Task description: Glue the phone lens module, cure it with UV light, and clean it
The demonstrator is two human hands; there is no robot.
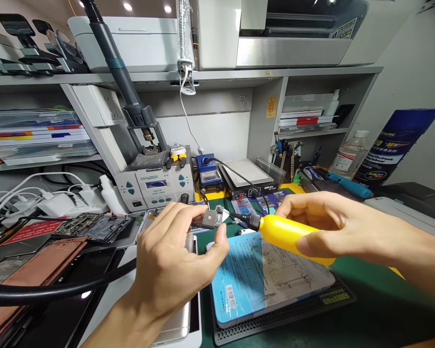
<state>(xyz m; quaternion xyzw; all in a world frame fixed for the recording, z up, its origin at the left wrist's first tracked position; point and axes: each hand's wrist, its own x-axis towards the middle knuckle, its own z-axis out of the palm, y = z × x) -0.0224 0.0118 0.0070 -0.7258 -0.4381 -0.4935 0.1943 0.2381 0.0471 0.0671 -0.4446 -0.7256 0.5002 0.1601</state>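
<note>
While the left hand (177, 258) grips a small metal part (210, 218) at its fingertips, the right hand (326, 224) is clamped around a yellow tool (288, 236), and the two hands stand apart with the part and the tool's front end between them. The part lies between one and two o'clock from the middle of the left hand and at nine o'clock from the right, raised above the bench (380, 316); exactly how the left thumb meets it is hard to make out. The tool's black collar (254, 222) and narrow tip point to nine o'clock, reaching right up to the part, though whether they touch I cannot tell. Between four and five o'clock from the part is a blue-and-white box (239, 290), resting on a dark perforated tray (239, 334). At six o'clock from the left hand lies a silver phone (176, 331), partly covered by the wrist, and between nine and ten o'clock, circuit boards (94, 227). Toward one o'clock from the part sits a flat-topped heating plate (248, 171); between one and two o'clock from the right hand, well apart from it, leans a blue spray can (397, 145).
</note>
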